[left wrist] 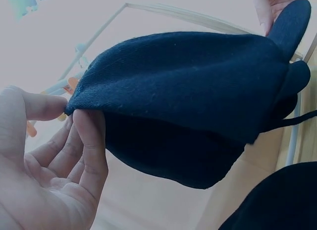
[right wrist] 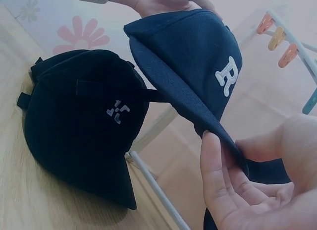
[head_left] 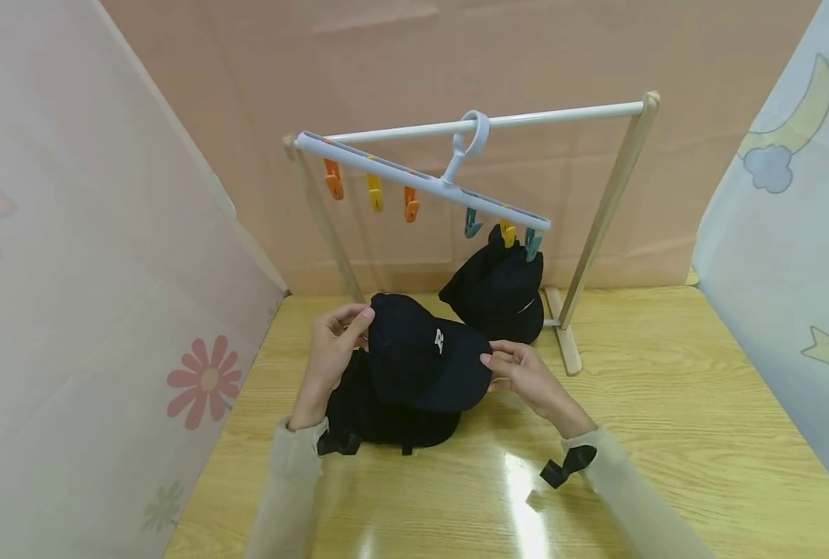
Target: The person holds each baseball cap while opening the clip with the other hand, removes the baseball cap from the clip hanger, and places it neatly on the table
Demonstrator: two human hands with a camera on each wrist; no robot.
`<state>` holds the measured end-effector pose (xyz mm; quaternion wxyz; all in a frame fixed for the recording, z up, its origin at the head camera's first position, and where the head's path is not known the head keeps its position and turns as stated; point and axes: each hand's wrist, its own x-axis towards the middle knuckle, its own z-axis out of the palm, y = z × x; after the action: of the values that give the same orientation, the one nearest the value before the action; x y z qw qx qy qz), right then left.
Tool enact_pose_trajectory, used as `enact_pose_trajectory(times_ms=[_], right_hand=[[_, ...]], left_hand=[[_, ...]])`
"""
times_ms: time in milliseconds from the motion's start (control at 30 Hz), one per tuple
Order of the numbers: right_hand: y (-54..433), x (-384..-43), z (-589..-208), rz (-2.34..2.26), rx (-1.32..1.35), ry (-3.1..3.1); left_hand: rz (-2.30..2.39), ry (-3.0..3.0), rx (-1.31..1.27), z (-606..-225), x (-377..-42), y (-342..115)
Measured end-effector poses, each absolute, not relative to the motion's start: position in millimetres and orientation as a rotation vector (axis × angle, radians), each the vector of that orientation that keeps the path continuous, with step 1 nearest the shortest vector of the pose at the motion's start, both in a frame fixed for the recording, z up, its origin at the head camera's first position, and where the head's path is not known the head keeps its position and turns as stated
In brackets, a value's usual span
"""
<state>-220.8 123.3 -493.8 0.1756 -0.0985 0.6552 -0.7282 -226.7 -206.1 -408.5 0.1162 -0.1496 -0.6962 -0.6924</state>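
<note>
Between my two hands a dark baseball cap (head_left: 407, 353) with a white letter R is held up off the table. My left hand (head_left: 338, 341) pinches the crown's edge between thumb and fingers, plain in the left wrist view on the cap's cloth (left wrist: 183, 81). My right hand (head_left: 526, 376) pinches the brim, thumb on one side and fingers on the other, as the right wrist view shows at the brim (right wrist: 188, 98). Just below lies a second black cap (head_left: 393, 427), which bears a small pale emblem in the right wrist view (right wrist: 119, 112).
Behind stands a rack with a white bar (head_left: 568, 115) and wooden legs (head_left: 610, 210). A hanger (head_left: 421, 182) with several coloured clips hangs from the bar. More black headwear (head_left: 498, 291) sits under its right end. Patterned cloth walls enclose the wooden table (head_left: 666, 435).
</note>
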Motion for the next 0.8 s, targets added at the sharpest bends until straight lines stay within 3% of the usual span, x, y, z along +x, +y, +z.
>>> enact_pose_trajectory(times_ms=[800], right_hand=[[127,-219,-517,-2.047,-0.152,1.859]], left_hand=[[-1.973,-2.099,-0.393,-443,-228,-211]])
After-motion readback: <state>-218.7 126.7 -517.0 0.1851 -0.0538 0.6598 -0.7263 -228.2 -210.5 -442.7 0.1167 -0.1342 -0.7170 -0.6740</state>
